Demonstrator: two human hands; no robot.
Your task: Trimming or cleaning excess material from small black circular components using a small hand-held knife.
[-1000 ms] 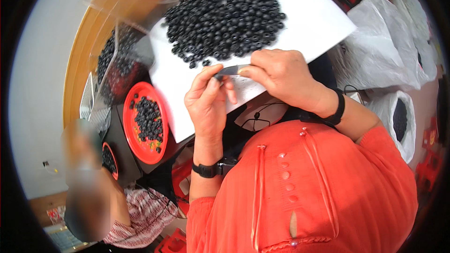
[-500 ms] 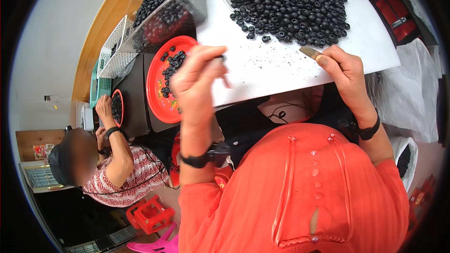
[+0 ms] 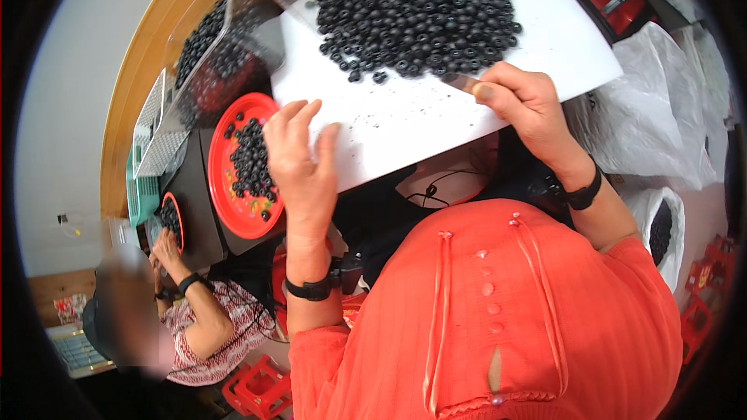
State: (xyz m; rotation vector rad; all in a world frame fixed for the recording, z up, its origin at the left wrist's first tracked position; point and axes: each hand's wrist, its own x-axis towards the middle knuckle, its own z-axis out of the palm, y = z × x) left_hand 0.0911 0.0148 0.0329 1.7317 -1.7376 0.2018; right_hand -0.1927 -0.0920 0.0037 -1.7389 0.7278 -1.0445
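Observation:
My right hand (image 3: 525,101) is closed around a small knife (image 3: 462,82), its short blade pointing left at the lower edge of a big pile of small black round pieces (image 3: 416,19). Many of these pieces show a ring-like hole. They lie on a white board (image 3: 564,50), with dark crumbs scattered below the pile. My left hand (image 3: 299,155) is raised with fingers apart, between the board's left end and a red plate (image 3: 221,159). No piece shows in its fingers. A smaller heap of black pieces (image 3: 253,159) lies on the plate.
Clear plastic tubs (image 3: 233,47) of black pieces stand at the far left, beside a white basket (image 3: 156,128) and a green one (image 3: 142,190). A co-worker (image 3: 198,327) handles pieces at a small red dish (image 3: 173,222). White plastic bags (image 3: 646,109) hang at the right.
My left fingers have spread, and the dark piece seen at their tips is gone. The plate's heap looks larger. The view has shifted; the knife stays in my right hand.

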